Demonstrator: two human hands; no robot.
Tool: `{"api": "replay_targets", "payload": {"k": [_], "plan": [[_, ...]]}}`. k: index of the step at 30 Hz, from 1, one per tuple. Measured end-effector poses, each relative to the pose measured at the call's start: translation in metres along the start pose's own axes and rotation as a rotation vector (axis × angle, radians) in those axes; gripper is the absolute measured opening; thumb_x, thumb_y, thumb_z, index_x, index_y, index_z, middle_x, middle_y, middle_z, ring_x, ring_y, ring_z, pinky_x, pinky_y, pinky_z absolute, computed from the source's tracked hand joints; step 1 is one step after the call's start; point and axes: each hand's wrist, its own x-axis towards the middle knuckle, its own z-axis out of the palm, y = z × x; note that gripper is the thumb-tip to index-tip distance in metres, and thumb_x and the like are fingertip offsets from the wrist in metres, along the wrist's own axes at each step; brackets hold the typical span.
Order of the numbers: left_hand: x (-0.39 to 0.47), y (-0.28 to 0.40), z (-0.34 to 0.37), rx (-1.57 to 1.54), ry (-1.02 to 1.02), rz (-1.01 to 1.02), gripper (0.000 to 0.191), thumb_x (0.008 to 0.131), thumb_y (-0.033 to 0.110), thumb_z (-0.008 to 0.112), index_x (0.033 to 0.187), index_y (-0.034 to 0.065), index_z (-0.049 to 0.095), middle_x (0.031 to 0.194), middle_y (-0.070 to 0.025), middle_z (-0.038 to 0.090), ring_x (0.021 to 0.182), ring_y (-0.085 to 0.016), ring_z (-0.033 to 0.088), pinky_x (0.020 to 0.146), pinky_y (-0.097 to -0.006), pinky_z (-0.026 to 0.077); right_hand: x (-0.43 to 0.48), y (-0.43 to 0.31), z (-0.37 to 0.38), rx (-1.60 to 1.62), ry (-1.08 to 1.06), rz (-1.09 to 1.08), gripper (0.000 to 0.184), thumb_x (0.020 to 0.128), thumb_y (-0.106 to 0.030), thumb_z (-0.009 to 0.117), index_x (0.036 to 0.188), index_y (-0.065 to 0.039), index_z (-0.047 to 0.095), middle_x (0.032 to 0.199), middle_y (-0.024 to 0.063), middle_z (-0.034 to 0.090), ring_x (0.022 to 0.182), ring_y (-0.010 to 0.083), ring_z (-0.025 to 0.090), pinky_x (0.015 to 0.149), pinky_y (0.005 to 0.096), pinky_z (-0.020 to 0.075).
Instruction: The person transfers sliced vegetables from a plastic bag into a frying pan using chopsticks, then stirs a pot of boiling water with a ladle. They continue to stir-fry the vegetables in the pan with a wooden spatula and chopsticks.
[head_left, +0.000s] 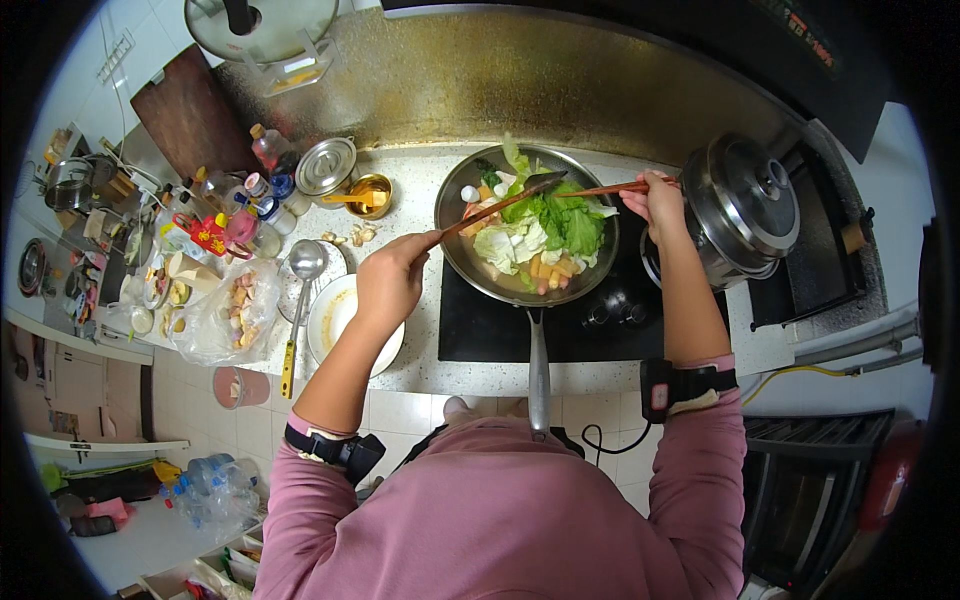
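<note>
A frying pan (495, 289) sits on the black cooktop (480, 337), its metal handle pointing toward me. In it lie green lettuce-like leaves (585, 225), pale cabbage pieces (499, 244), pinkish-orange sausage-like pieces (551, 271) and a little broth. My left hand (394, 277) grips a wooden-handled spatula (487, 214) at the pan's left rim; its dark head rests among the leaves. My right hand (656, 204), at the pan's right side, holds reddish wooden chopsticks (611, 189), their tips over or touching the leaves.
A lidded steel pot (739, 202) stands right of the pan. To the left are a white plate (334, 319), a ladle (306, 262), a golden bowl (371, 187), a lidded steel container (327, 166), several bottles and jars, and a plastic bag of food pieces (240, 315).
</note>
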Motion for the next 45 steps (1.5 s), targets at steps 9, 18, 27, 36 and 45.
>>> {"api": "replay_targets", "payload": {"k": [9,18,27,36,45], "plan": [[-0.043,-0.02,-0.041,0.088,0.012,-0.029,0.029,0.082,-0.001,0.065,0.107,0.0116,0.07,0.099,-0.0087,0.071,0.084,-0.029,0.068,0.071,-0.0345,0.055,-0.108,-0.014,-0.036,-0.108,-0.231,-0.519,0.019,0.1,-0.015,0.05,0.087,-0.004,0.059,0.086,0.0053,0.062,0.067,0.0129,0.067,0.061,0.023,0.0556],[-0.062,-0.006,-0.057,0.284,-0.074,0.129,0.035,0.077,0.0,0.062,0.107,0.0151,0.072,0.099,-0.0063,0.071,0.076,-0.024,0.068,0.063,-0.033,0.054,-0.138,0.04,-0.006,-0.649,-0.261,-0.738,0.01,0.095,-0.005,0.053,0.093,0.002,0.06,0.087,0.0105,0.057,0.073,0.0166,0.062,0.066,0.026,0.0465],[-0.027,-0.002,-0.009,0.277,-0.073,0.165,0.043,0.072,0.0,0.059,0.111,0.0149,0.07,0.101,-0.0058,0.07,0.078,-0.025,0.067,0.065,-0.0347,0.054,-0.119,0.044,-0.007,-0.578,-0.192,-0.913,0.005,0.093,-0.004,0.057,0.092,-0.001,0.061,0.081,0.0096,0.055,0.059,0.0182,0.052,0.054,0.0279,0.0404],[-0.037,-0.013,-0.03,0.304,-0.019,0.026,0.034,0.081,0.001,0.059,0.111,0.0125,0.069,0.098,-0.0078,0.071,0.069,-0.028,0.067,0.06,-0.037,0.054,-0.167,0.06,0.003,-0.398,-0.242,-0.831,0.004,0.093,-0.003,0.058,0.092,-0.001,0.061,0.083,0.0085,0.058,0.065,0.0145,0.057,0.056,0.0257,0.0442],[-0.047,-0.018,-0.014,0.269,-0.088,-0.058,0.037,0.081,0.003,0.059,0.116,0.0119,0.066,0.088,-0.0133,0.071,0.067,-0.03,0.067,0.06,-0.0404,0.055,-0.173,0.072,0.021,-0.455,-0.315,-0.678,0.006,0.094,-0.007,0.056,0.097,-0.003,0.06,0.084,0.0079,0.061,0.067,0.0134,0.062,0.057,0.0264,0.0466]]}}
